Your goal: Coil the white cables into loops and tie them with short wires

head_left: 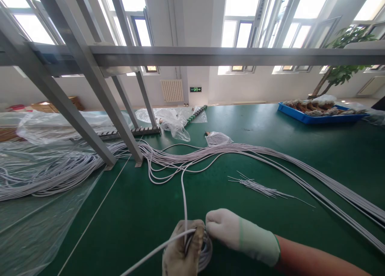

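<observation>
Fig.: head view, cable coiling at the tabletop (270,155). We have both gloved hands low and close to the body, touching each other around a small coil (205,250) of white cable. Our left hand (180,252) is closed around the coil and grips it; a free cable end (150,254) runs out past it toward the lower left. Our right hand (237,235) is curled w/ fingertips pinched at the coil's top edge, narrow, apparently guiding the next turn. One feed cable (183,191) rises straight ahead of the hands and joins the loose cable mass (180,157) lying well ahead. Progress, as we judge it: only a few turns sit in the coil, so this piece looks partly wound, w/ a long run left to take up. Most work seems left: a thick cable bundle (331,187) stretches ahead and off to the right of the hands, and another heap (51,175) lies far left on plastic sheeting (36,224), beyond a grey metal frame (90,87). Thin white ties (258,187), just ahead-right of the right hand, lie untouched; no finished, tied coil is visible. A blue tray (303,117) w/ brownish items sits far right-ahead.
</observation>
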The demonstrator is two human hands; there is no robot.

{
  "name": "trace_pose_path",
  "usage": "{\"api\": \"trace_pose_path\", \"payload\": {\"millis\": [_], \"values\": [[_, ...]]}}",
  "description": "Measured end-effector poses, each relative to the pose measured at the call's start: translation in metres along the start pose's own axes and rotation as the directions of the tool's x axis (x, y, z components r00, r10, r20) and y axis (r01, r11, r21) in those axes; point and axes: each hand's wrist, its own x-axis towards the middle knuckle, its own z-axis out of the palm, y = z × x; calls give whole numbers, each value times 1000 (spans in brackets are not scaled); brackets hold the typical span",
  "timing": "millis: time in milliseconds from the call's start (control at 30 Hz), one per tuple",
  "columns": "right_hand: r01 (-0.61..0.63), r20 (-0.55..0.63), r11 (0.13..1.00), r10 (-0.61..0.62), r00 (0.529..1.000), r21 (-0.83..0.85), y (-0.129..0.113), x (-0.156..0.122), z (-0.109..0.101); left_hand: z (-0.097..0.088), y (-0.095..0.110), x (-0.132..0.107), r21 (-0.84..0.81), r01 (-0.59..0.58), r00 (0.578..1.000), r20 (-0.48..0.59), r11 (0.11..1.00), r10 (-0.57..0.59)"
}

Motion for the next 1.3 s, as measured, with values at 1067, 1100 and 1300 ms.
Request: {"api": "trace_pose_path", "payload": {"millis": [1067,1100,1300], "values": [[471,-624,853,-246,742,224,17,-44,21,1,-2,13,-366,406,906,282,837,-316],[462,-627,865,-252,737,196,16,-46,27,2,-1,9,-361,409,904,283,838,-320],[266,-632,960,-152,760,90,27,-49,76,17,-1,-19,-326,247,968,131,913,-215]]}}
